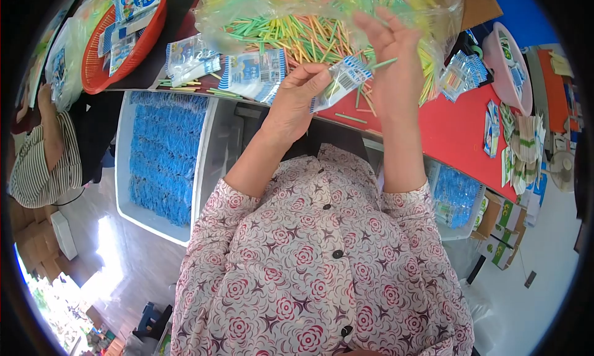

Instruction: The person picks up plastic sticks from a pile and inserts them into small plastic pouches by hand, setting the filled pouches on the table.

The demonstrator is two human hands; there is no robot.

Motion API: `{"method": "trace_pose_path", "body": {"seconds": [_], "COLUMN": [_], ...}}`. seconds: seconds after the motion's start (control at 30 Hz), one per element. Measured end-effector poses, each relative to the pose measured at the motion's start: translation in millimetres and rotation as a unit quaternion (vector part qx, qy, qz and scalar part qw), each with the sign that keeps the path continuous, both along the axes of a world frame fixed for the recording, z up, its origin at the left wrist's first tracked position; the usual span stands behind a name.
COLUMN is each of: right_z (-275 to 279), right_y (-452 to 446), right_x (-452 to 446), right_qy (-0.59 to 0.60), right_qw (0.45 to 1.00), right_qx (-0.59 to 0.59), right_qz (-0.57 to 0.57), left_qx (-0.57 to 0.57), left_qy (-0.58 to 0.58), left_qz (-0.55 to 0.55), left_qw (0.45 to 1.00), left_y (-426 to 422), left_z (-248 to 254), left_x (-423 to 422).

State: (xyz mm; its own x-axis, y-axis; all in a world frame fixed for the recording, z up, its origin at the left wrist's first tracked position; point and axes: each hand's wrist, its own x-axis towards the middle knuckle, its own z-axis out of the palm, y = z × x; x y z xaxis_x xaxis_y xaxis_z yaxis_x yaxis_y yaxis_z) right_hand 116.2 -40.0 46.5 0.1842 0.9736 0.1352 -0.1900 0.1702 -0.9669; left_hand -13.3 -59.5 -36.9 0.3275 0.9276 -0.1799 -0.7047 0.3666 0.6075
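My left hand [296,102] pinches a small blue-and-white striped packet [344,82] between thumb and fingers. Just right of the packet is my right hand [395,65], raised palm-up with its fingers apart and slightly blurred. A green stick [384,64] lies between the packet and the right palm; whether the palm touches it is unclear. Behind both hands, a heap of green, yellow and orange sticks [297,34] spills from a clear plastic bag [247,3]. More striped packets [253,74] lie left of my left hand.
A red basket [93,77] of packets stands at the upper left, a pink basket [526,96] at the right. White bins [124,189] with blue packets sit below the red tabletop [451,133]. Another person in a striped top [46,158] is at the far left.
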Motion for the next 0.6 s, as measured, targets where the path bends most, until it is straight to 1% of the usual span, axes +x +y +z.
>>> {"method": "trace_pose_path", "body": {"seconds": [0.13, 0.23, 0.27, 0.37, 0.4, 0.5, 0.53, 0.6], "right_z": [8.9, -4.7, -7.8, -14.8, -15.4, -15.9, -17.2, -16.9], "right_y": [4.6, -3.6, -6.2, -15.7, -18.1, -24.2, -24.4, -12.7], "right_x": [6.5, 2.0, 1.1, 3.5, 3.4, 4.9, 6.4, 7.8], "right_qy": [-0.015, -0.177, -0.176, -0.083, -0.083, -0.051, -0.051, -0.111], "right_qw": [0.998, 0.982, 0.982, 0.997, 0.997, 0.997, 0.997, 0.991], "right_qx": [0.052, 0.063, 0.063, -0.005, -0.006, 0.013, 0.008, 0.013], "right_qz": [-0.014, 0.034, 0.038, 0.002, 0.001, 0.057, 0.055, 0.078], "left_qx": [0.027, -0.004, -0.005, 0.002, 0.001, 0.063, 0.059, 0.097], "left_qy": [0.000, -0.021, -0.020, 0.010, 0.010, 0.036, 0.036, 0.081], "left_qz": [-0.003, -0.006, -0.002, 0.021, 0.020, 0.039, 0.037, 0.036], "left_qw": [1.000, 1.000, 1.000, 1.000, 1.000, 0.997, 0.997, 0.991], "left_y": [3.8, 3.1, 3.4, 4.9, 4.2, 2.8, 1.0, 4.0], "left_z": [3.9, 9.6, 8.5, 4.0, 5.0, 10.9, 13.1, 18.6], "left_x": [3.6, 2.6, 0.6, -3.5, -2.4, 7.4, 10.2, 14.9]}}
